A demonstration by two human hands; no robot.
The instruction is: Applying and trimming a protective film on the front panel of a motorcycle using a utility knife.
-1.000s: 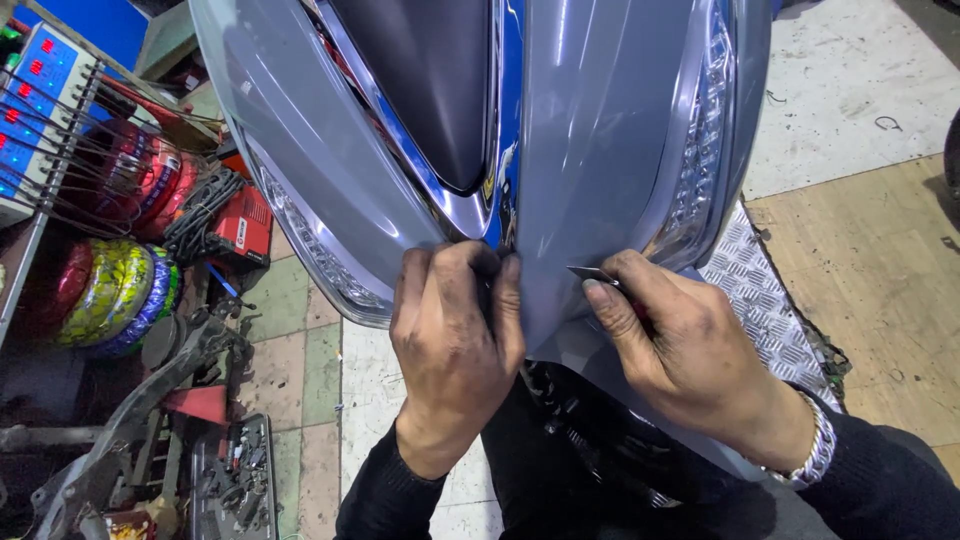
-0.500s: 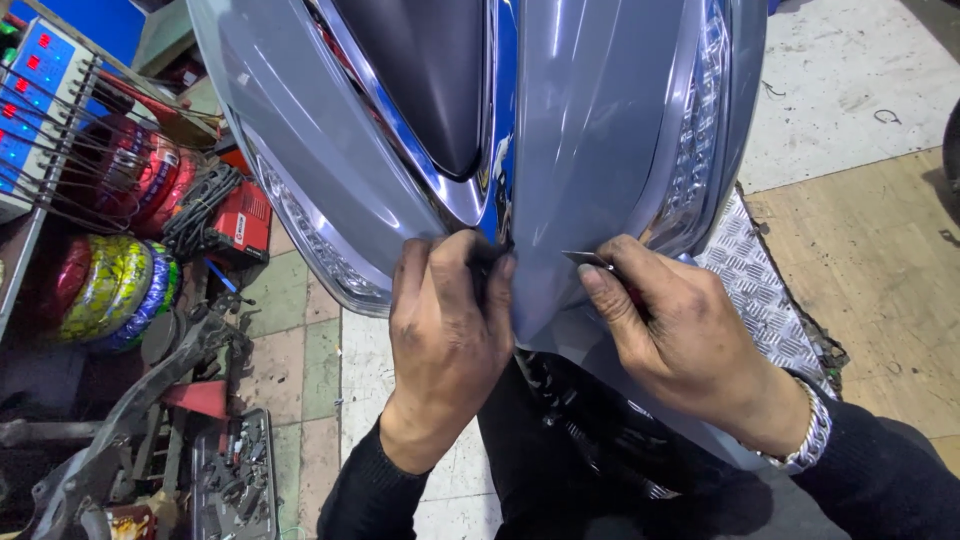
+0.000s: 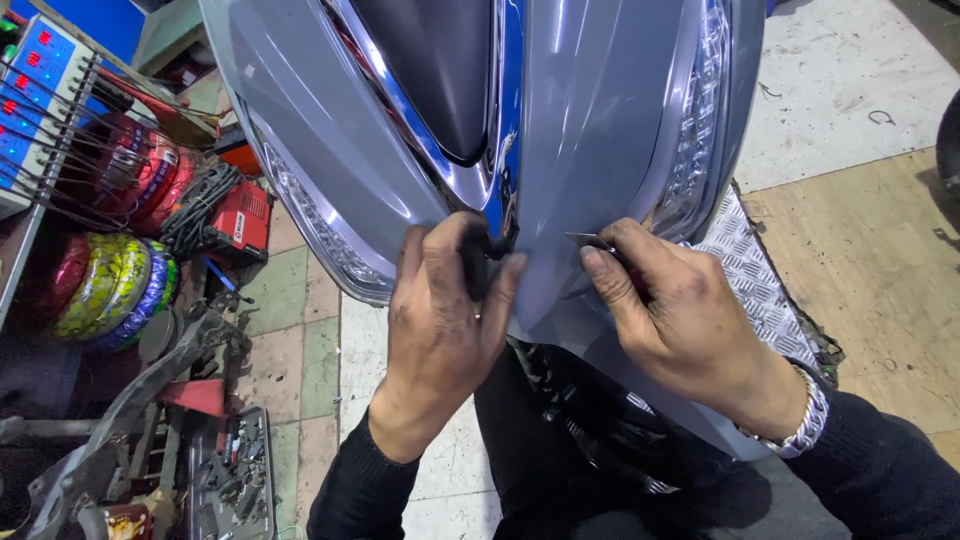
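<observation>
At the bottom of the frame two dark sleeves rise toward the middle. The left hand [image 3: 440,320] lies just left of centre, its fingers curled over the lower edge of the grey scooter front panel [image 3: 590,130] and closed around a small black part [image 3: 478,262] at the seam. The right hand [image 3: 680,320] sits just right of centre, a metal bracelet [image 3: 805,425] at its wrist; its thumb and forefinger pinch a thin metal blade [image 3: 582,240], whose tip rests against the panel's surface. The two hands are near each other, with the panel's lower point between them.

Behind the hands the panel fills the upper middle of the frame, with a chrome strip [image 3: 420,150] curving around a dark inset and a clear light strip [image 3: 700,110] along its right side. A patterned metal plate [image 3: 750,270] lies on the floor right of the right hand. In the lower left corner a tray of small tools [image 3: 240,480] sits on the tiled floor. Further off, at the left edge, coloured wire spools [image 3: 110,285] hang beside a red box [image 3: 240,220], and a blue panel with red displays [image 3: 40,90] occupies the upper left corner.
</observation>
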